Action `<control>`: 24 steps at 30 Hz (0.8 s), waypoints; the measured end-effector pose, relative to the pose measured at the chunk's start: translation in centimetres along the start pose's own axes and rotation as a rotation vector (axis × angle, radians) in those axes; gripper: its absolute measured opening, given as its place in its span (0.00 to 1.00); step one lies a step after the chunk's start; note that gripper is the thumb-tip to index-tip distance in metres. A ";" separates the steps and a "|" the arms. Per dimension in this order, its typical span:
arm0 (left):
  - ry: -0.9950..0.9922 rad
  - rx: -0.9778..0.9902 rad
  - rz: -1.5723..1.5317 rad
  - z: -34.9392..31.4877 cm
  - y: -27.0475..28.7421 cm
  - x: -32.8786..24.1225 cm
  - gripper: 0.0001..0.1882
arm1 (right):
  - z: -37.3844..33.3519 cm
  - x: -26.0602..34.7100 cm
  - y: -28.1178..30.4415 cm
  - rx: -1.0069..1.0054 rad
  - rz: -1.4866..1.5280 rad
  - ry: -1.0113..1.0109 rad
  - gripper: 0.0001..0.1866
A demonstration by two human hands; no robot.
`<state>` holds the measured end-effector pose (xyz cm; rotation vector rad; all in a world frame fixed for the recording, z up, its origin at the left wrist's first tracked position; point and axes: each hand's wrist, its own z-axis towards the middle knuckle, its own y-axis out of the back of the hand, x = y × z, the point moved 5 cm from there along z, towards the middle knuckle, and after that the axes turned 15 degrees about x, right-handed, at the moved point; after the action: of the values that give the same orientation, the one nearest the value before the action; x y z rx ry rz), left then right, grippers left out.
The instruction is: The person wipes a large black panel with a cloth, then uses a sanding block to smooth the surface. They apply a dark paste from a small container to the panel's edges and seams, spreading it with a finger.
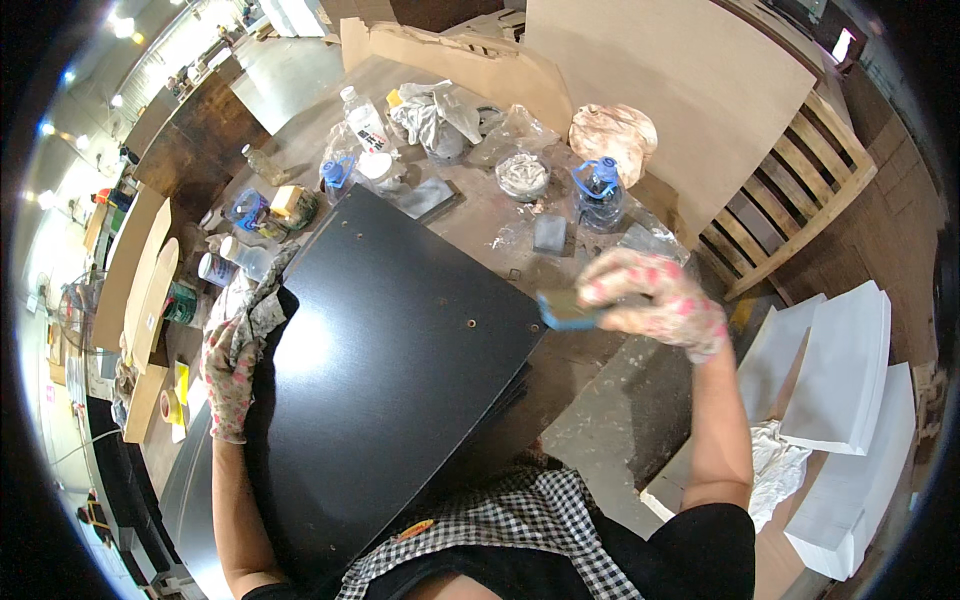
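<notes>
Holding a block (568, 312), the right hand (655, 302) hovers near a black panel (400, 340).

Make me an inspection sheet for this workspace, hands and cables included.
Surface: brown worktable, with pale marks.
Job's things: black panel with small holes; blue-and-brown block; grey cloth.
Clutter: clear bottle, blue-capped jug, tub, plastic bag, dark pad.
Hands: both in patterned gloves; left hand at the panel's left edge with the cloth, exact grip unclear; right hand holds the block near the panel's right corner.
Cables: nothing seen for certain.
Surroundings: large brown board, slatted wooden frame, white boards at right.
</notes>
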<state>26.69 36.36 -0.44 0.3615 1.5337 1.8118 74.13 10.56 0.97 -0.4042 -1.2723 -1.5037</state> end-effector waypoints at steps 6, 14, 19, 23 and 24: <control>-0.041 -0.022 -0.054 0.1 0.3 -0.9 0.21 | -1.3 -0.4 1.0 -0.053 0.125 -0.084 0.16; 0.030 0.021 -0.066 0.7 0.5 -1.8 0.20 | 8.4 -10.4 -1.4 0.014 0.142 -0.025 0.15; -0.005 0.016 -0.098 0.6 0.6 -1.7 0.20 | 6.7 -6.2 -0.3 0.023 -0.048 0.079 0.16; -0.014 -0.014 -0.026 0.8 0.9 -2.0 0.20 | -3.3 -3.1 0.6 0.146 0.110 0.053 0.17; -0.130 -0.055 0.047 0.9 1.1 -3.1 0.20 | -4.6 -2.6 0.7 0.099 0.191 0.009 0.17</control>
<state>28.99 34.89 1.51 0.4831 1.3939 1.8255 77.37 7.98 -2.46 -0.4409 -1.2587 -1.2757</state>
